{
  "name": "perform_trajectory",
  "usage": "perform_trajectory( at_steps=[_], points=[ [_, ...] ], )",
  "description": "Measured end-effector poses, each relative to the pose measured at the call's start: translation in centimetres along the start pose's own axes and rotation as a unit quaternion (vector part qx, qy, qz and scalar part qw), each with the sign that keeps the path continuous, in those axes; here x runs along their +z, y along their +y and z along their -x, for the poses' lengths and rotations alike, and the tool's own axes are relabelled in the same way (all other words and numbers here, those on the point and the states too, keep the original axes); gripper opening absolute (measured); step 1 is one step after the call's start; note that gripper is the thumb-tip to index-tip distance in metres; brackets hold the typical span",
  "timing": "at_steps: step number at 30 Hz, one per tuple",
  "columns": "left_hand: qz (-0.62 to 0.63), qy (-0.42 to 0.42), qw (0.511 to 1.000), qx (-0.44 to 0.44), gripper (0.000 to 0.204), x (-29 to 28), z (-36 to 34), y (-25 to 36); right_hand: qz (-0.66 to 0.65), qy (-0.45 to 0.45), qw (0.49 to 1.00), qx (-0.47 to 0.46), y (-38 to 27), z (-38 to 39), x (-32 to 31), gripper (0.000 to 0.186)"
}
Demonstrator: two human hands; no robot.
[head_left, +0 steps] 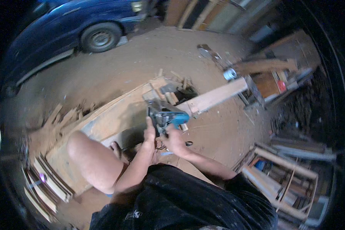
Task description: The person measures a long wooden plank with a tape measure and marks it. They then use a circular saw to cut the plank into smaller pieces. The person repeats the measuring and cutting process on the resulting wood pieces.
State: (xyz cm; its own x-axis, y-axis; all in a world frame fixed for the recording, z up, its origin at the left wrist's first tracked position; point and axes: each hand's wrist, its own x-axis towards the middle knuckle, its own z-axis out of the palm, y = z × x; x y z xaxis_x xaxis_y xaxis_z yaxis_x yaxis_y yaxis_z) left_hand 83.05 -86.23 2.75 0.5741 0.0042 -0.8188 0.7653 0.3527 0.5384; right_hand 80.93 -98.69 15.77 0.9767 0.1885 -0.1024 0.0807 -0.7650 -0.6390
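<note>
In front of my body I hold a power tool (164,112) with a teal housing and handle and grey metal parts. Its exact kind is too blurred to make out. It is tipped on its side, with a flat, dark plate edge facing left. My right hand (175,141) is closed round the near part at the handle. Against the plate side, my left hand (150,132) grips the tool with its fingers upward. Beneath and left of the tool lies a wide wooden board (115,111), beside my bare knee.
A long plank (218,96) runs right to a wooden stand. Scrap wood (65,117) lies beyond the board, and curved wooden pieces (50,180) at lower left. A blue vehicle (76,23) stands at the far left. A wooden frame (285,184) lies at right, near a silver can (229,74).
</note>
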Motion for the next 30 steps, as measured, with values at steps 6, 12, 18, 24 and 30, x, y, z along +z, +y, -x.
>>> perform_trajectory(
  at_steps=[6,12,18,24,30],
  points=[
    [0.201,-0.191,0.961,0.009,0.078,3.0,7.4,8.6,0.170,-0.125,0.973,-0.091,-0.2,0.1,-2.2,0.028],
    [0.170,-0.228,0.958,0.018,0.063,2.6,5.3,8.4,-0.215,0.011,0.975,0.046,0.2,1.3,-1.0,0.044],
    [0.149,-0.193,0.970,0.019,0.055,2.1,4.8,8.3,-0.163,-0.138,0.952,0.217,-0.6,-0.6,-1.9,0.056],
    [0.155,-0.176,0.972,-0.026,0.057,2.5,4.9,8.5,-0.393,-0.104,0.834,0.373,-1.8,-0.4,-1.6,0.042],
    [0.164,-0.155,0.973,-0.051,0.058,2.9,5.4,8.7,0.005,0.033,0.999,-0.011,0.4,0.2,0.1,0.029]
  ],
)
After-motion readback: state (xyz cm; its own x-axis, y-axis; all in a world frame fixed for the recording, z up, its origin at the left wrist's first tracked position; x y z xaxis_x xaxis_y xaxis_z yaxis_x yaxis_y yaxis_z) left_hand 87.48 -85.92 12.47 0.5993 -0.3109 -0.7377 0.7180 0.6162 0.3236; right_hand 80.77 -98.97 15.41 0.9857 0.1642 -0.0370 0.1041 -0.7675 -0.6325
